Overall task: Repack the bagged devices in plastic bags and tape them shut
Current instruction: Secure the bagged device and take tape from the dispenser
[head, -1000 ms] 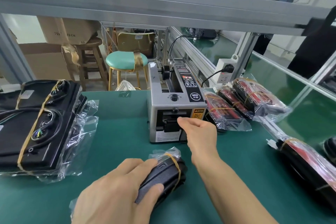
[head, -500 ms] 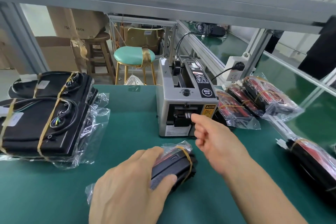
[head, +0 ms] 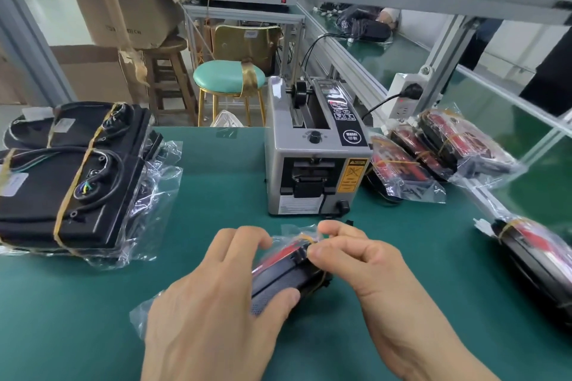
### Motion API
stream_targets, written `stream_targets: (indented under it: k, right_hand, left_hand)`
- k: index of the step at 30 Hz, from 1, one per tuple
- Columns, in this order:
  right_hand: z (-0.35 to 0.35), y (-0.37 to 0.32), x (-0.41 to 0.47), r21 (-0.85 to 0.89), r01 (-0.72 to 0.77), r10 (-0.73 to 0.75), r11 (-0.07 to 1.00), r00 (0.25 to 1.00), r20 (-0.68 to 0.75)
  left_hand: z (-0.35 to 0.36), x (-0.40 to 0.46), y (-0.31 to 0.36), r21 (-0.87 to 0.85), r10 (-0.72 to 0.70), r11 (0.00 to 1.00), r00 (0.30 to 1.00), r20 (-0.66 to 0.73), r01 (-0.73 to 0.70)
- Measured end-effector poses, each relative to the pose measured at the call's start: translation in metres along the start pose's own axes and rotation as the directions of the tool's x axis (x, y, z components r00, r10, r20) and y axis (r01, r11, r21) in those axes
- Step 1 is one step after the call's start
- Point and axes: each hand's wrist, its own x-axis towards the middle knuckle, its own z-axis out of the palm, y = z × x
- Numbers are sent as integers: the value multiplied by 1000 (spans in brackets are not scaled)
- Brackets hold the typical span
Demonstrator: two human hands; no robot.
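At the green-matted workbench, we hold a black-and-red device in a clear plastic bag just in front of the grey automatic tape dispenser. Our left hand wraps its body, thumb curled along the near side; our right hand pinches the gathered bag mouth at the far end. Sealing looks underway, though no tape strip is discernible. Four similar clear-bagged red-and-black devices lie to the right, apparently finished; larger black bagged units wait left.
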Motion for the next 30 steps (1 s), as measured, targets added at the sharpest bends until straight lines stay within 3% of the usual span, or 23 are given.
stream_targets:
  k: [3, 10, 19, 30]
  right_hand:
    - [3, 0, 0, -5, -10, 10, 1000, 1000, 6]
    - [5, -3, 0, -35, -31, 32, 999, 999, 9]
    - [7, -1, 0, -74, 14, -17, 997, 999, -38]
    - [9, 6, 2, -187, 92, -112, 978, 989, -98]
  left_hand:
    - [2, 0, -3, -20, 95, 995, 995, -33, -96]
    - [4, 0, -4, 17, 148, 989, 983, -107, -147]
    - [4, -1, -6, -74, 183, 980, 982, -47, -186]
    - [4, -1, -5, -23, 216, 976, 976, -34, -217]
